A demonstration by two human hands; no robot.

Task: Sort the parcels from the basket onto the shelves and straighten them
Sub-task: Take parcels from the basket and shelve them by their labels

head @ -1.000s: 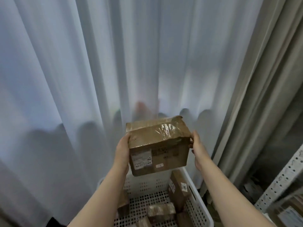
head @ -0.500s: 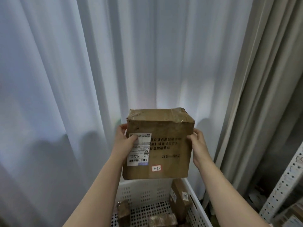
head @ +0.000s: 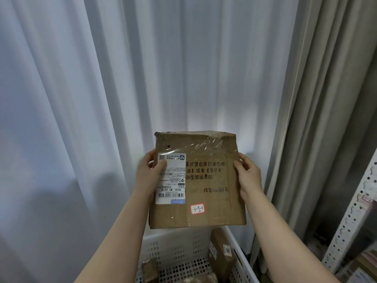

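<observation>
Both hands, left [head: 150,176] and right [head: 250,178], clasp a box [head: 204,186] by its sides at frame center, above the basket [head: 177,246]. More parcels [head: 221,252] remain inside at the bottom; the shelf [head: 355,217] at lower right awaits, so sorting seems far from finished.

Both bare forearms reach up and forward from the lower edge of the view, elbows out of sight. The left hand [head: 149,176] grips the left side of the cardboard parcel [head: 206,193], thumb laid across its near face (the fingers behind are mostly hidden). The right hand [head: 250,178] clasps the opposite side, thumb in front.
</observation>
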